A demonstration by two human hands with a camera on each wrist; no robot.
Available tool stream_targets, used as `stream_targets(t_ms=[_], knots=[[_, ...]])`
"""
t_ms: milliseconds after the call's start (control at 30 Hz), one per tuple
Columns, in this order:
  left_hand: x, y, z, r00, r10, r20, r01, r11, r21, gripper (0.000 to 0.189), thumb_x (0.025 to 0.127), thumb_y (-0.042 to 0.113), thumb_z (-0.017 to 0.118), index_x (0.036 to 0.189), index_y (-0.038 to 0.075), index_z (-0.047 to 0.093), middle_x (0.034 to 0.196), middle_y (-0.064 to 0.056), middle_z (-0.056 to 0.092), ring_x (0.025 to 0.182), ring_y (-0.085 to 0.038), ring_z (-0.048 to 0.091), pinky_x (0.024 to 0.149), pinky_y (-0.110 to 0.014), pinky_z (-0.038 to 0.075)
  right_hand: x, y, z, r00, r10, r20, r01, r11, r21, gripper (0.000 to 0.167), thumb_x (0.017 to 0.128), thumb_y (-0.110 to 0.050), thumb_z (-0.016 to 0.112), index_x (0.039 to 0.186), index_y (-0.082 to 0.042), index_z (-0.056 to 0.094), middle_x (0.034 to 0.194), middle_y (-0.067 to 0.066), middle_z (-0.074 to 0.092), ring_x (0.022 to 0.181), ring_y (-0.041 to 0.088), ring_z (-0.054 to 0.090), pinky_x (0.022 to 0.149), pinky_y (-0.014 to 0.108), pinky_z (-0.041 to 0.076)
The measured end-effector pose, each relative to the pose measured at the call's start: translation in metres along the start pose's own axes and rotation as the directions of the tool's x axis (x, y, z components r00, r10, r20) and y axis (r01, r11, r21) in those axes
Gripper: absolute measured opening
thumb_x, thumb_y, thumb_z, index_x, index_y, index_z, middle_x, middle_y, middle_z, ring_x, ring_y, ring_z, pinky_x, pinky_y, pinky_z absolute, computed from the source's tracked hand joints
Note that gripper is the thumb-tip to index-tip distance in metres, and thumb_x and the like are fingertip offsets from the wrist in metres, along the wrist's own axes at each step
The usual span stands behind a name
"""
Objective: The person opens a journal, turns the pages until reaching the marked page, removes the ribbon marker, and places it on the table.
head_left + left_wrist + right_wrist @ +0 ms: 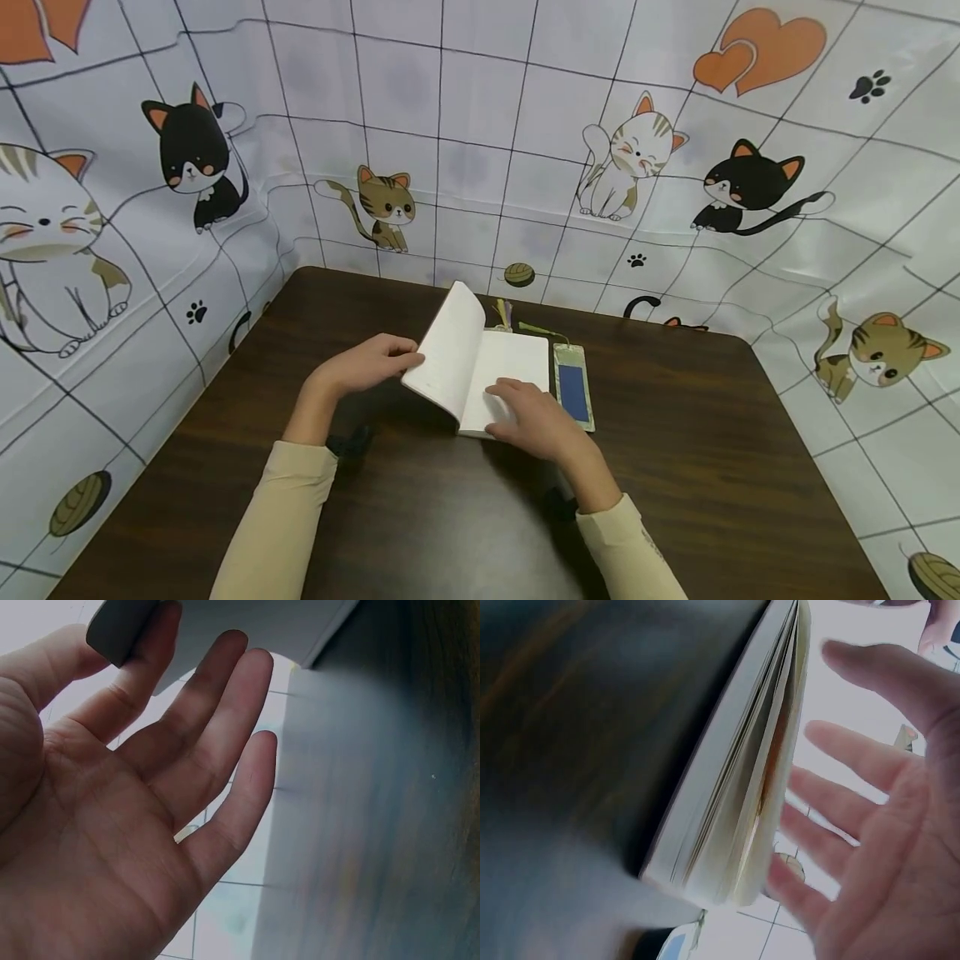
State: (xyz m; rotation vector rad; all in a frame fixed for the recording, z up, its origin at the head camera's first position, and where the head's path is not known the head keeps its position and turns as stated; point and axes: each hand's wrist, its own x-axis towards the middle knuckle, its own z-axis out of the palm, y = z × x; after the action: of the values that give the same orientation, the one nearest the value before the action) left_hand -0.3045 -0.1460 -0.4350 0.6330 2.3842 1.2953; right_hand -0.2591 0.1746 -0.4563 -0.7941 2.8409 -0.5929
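Observation:
An open notebook [519, 357] with blank white pages lies on the dark wooden table. My left hand [363, 365] pinches the edge of its raised front cover [448, 350] between thumb and index finger. In the left wrist view the dark corner of the cover [120, 634] sits between those fingertips, and the other fingers are spread away from it. My right hand [536, 417] is over the lower right part of the page, fingers loosely extended. In the right wrist view, the notebook's page edges [727, 795] fan slightly beside my fingers.
A green bookmark [588, 392] with a blue panel lies just right of the notebook, its green cord trailing toward the back. Yellow and purple tassels [504, 313] stick out behind the notebook. A cat-print sheet [480, 150] hangs around the table [690, 433].

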Motion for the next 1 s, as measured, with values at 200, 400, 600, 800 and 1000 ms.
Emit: stream_targets(t_ms=[200,400,600,800,1000], knots=[[-0.001,-0.001,-0.003,1.0,-0.011,-0.003,0.011,1.0,-0.023,0.029,0.115,0.029,0.051,0.101,0.008,0.065,0.089,-0.005,0.052,0.093,-0.037,0.054,0.082,-0.042,0.043,0.0,0.003,-0.004,0.997,0.036,0.066,-0.037,0.999,0.003,0.061,0.093,-0.029,0.084,0.148,-0.012,0.063,0.161,0.017,0.054,0.144,0.04,0.056,0.117,0.057,0.046],[-0.002,-0.001,-0.002,1.0,-0.008,0.003,0.008,1.0,-0.029,0.028,0.116,0.029,0.05,0.104,0.009,0.064,0.091,-0.004,0.052,0.094,-0.037,0.054,0.082,-0.041,0.042,-0.001,0.003,-0.007,0.996,0.029,0.081,-0.031,0.999,0.018,0.058,0.094,-0.025,0.083,0.147,-0.012,0.063,0.156,0.015,0.058,0.14,0.039,0.058,0.115,0.056,0.047],[-0.001,-0.001,-0.002,1.0,-0.013,0.005,0.013,0.999,-0.04,0.027,0.116,0.03,0.05,0.107,0.008,0.066,0.093,-0.005,0.054,0.096,-0.037,0.054,0.084,-0.044,0.044,-0.002,0.007,-0.007,0.995,0.032,0.093,-0.038,0.998,0.055,0.056,0.095,-0.023,0.083,0.147,-0.012,0.063,0.155,0.014,0.06,0.139,0.036,0.059,0.115,0.055,0.047],[-0.002,0.0,-0.001,1.0,0.008,0.015,-0.008,0.999,-0.033,0.028,0.116,0.028,0.05,0.107,0.006,0.064,0.092,-0.005,0.053,0.093,-0.033,0.053,0.082,-0.044,0.043,-0.006,0.011,-0.009,0.994,0.022,0.105,-0.026,0.999,0.041,0.039,0.097,-0.02,0.08,0.133,-0.01,0.07,0.153,0.015,0.061,0.139,0.035,0.06,0.114,0.054,0.048],[-0.001,0.0,-0.001,1.0,0.002,0.007,-0.001,1.0,-0.029,0.028,0.116,0.028,0.05,0.108,0.006,0.066,0.093,-0.005,0.055,0.093,-0.032,0.054,0.084,-0.045,0.043,-0.008,0.006,-0.013,0.997,0.021,0.078,-0.016,0.998,-0.063,0.011,0.101,-0.017,0.077,0.09,-0.017,0.074,0.111,0.002,0.074,0.092,0.019,0.066,0.085,0.043,0.055]])
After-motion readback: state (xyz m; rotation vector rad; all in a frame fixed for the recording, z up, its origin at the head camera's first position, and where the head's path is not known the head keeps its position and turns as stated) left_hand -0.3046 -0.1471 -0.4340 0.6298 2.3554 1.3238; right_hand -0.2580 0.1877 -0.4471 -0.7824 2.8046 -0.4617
